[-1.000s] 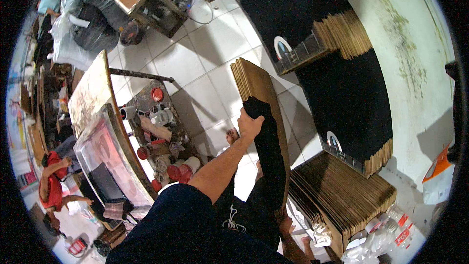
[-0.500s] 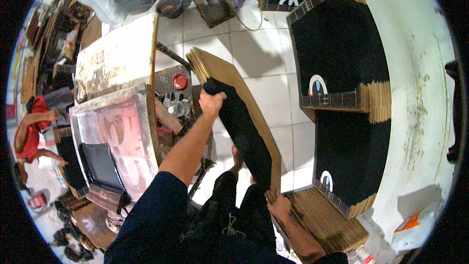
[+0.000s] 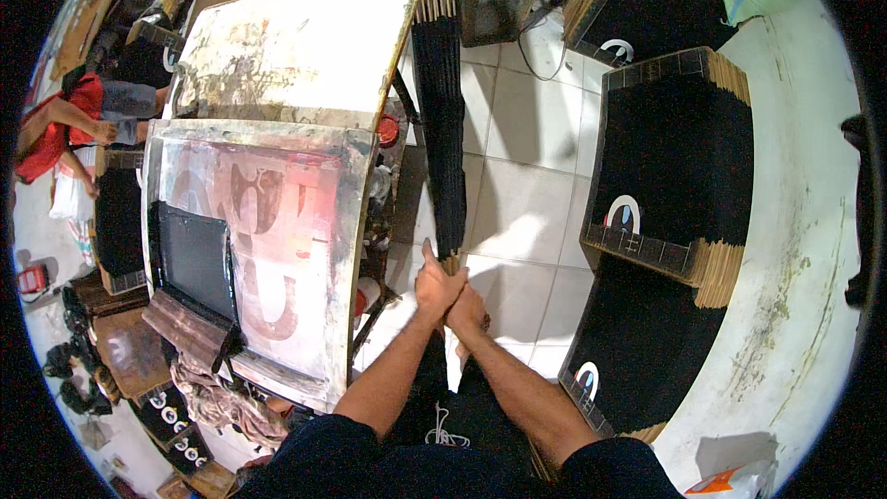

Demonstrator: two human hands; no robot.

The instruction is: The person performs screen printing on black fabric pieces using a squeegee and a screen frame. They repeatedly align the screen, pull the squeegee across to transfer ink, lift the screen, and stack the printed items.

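Note:
A long, narrow bundle of black-faced cardboard panels (image 3: 434, 102) points away from me, edges upward, tan at both ends. My left hand (image 3: 440, 285) grips its near end from the left, index finger lying along the side. My right hand (image 3: 467, 312) is closed on the same end, just below and right of my left. To the left lies a screen-printing frame (image 3: 296, 212) with a dark inked patch and a squeegee (image 3: 185, 323), and a stained white board (image 3: 286, 46) behind it.
Stacks of black panels (image 3: 674, 148) line the pale wall at right. Red-lidded pots (image 3: 386, 129) sit under the frame's right edge. A wooden stand (image 3: 499, 0) and a cable are at the back. Another person in red (image 3: 69, 125) is at far left, among more panels and clutter.
The bundle has swung from diagonal to lengthwise and turned edge-up. My left hand has moved down to its near end, beside my right hand. The frame and board fill more of the view.

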